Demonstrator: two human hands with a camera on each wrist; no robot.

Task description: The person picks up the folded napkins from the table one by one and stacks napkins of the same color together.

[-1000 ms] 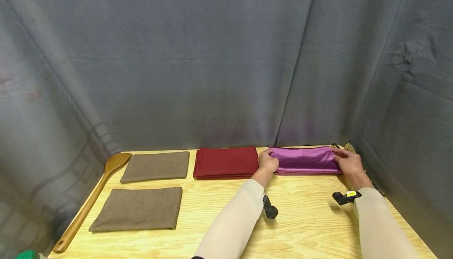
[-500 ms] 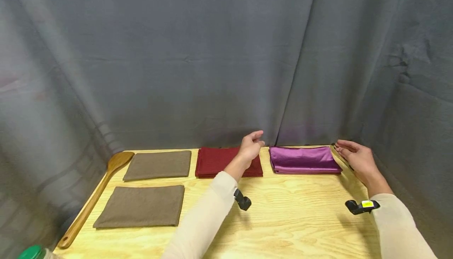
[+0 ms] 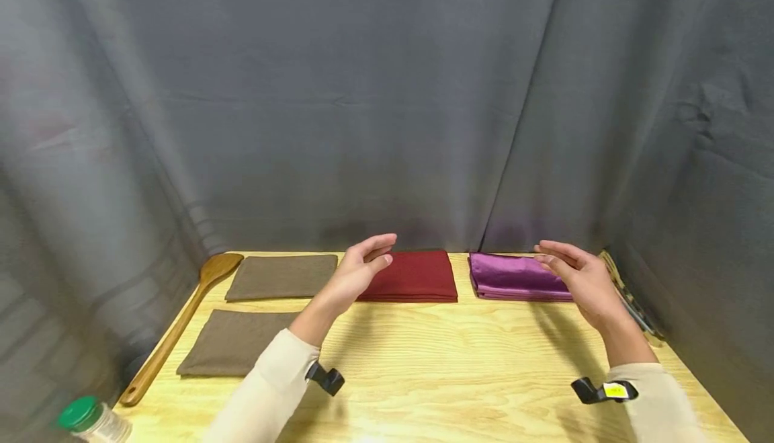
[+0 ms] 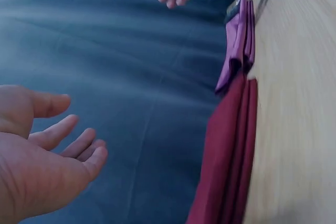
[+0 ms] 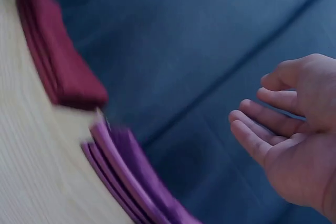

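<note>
Both hands are in the air above the table, holding nothing. In the head view my left hand (image 3: 353,273) overlaps the left end of a folded dark red cloth (image 3: 414,278); its fingers are loosely bent, as the left wrist view also shows. My right hand (image 3: 583,285) covers the right end of a folded shiny purple cloth (image 3: 514,276), fingers relaxed and apart from it. In the right wrist view the purple cloth (image 5: 136,174) lies in stacked layers beside the red cloth (image 5: 58,51). Two brown folded cloths, one farther back (image 3: 281,276) and one nearer (image 3: 232,345), lie on the left.
A long wooden spoon (image 3: 175,332) runs along the table's left edge. A jar with a green lid (image 3: 81,415) stands at the front left. Thin patterned items (image 3: 631,298) lie along the right edge. Grey curtains (image 3: 363,107) enclose the back and sides.
Both hands have let go of the purple cloth and lifted. The left hand has moved left, past the red cloth; the right hand is raised near the purple cloth's right end.
</note>
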